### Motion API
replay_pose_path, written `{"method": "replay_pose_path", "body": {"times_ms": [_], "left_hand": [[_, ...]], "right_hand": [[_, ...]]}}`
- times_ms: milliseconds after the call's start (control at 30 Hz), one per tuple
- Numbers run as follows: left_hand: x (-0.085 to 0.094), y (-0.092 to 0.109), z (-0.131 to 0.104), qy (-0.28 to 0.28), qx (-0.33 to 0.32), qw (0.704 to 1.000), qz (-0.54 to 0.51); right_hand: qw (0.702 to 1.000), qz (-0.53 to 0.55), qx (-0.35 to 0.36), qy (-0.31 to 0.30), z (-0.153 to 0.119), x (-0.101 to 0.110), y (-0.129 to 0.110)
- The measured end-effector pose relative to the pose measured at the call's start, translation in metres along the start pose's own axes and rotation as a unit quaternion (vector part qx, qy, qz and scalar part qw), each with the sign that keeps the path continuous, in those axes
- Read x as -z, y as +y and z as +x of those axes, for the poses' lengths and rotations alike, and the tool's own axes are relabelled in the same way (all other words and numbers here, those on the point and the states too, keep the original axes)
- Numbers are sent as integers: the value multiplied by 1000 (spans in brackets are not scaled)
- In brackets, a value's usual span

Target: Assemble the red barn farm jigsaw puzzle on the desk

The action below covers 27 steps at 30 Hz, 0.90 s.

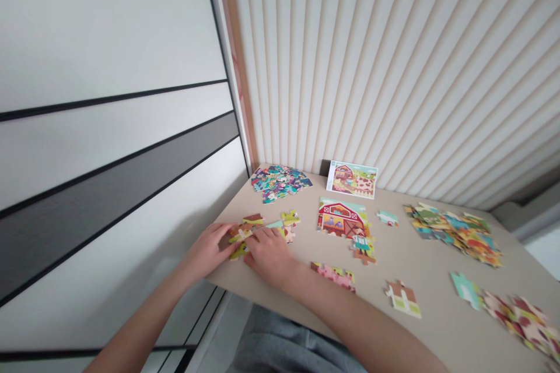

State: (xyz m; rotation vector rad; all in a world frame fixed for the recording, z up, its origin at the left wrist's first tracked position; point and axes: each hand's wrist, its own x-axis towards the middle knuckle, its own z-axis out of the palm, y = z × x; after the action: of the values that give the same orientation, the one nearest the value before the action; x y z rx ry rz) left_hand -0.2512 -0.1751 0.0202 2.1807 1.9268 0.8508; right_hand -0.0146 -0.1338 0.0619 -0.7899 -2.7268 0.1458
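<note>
At the table's left front edge, a small cluster of jigsaw puzzle pieces (243, 231) lies between my two hands. My left hand (213, 249) grips a brown and green piece at the left side of this cluster, with thumb and fingers around its edge. From the other side, my right hand (270, 253) has its fingers bent down onto the pieces, partly covering them. A green puzzle piece (289, 217) lies just beyond my right hand. To the right is a partly joined barn section (343, 218) with a figure piece (362, 246) at its lower corner.
A farm picture card (352, 179) leans at the back. Piles of purple-teal pieces (280, 182), orange-green pieces (457, 233) and cow-patterned pieces (522, 320) lie on the table (306, 250). Pink pieces (335, 275) and a brown-green section (402, 298) lie nearer the front. A white cabinet (131, 233) borders the left.
</note>
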Motion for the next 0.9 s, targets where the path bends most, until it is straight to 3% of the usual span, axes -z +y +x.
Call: {"method": "replay_pose_path", "body": {"times_ms": [133,367,567,900], "left_hand": [[-1,-8,-2,3,3,1000,-4],[-5,-19,-4,17,36,999,-14],[-10,-13,-6,49,54,997,-37],[-12,-4,-6,55,35,997,-39]], "right_hand": [[1000,-25,1,-3,6,-8,0],[1000,-14,-15,-9,5,0,1],[997,13,-74,-8,7,2,-8],[998,14,-59,-32,1,9,4]]}}
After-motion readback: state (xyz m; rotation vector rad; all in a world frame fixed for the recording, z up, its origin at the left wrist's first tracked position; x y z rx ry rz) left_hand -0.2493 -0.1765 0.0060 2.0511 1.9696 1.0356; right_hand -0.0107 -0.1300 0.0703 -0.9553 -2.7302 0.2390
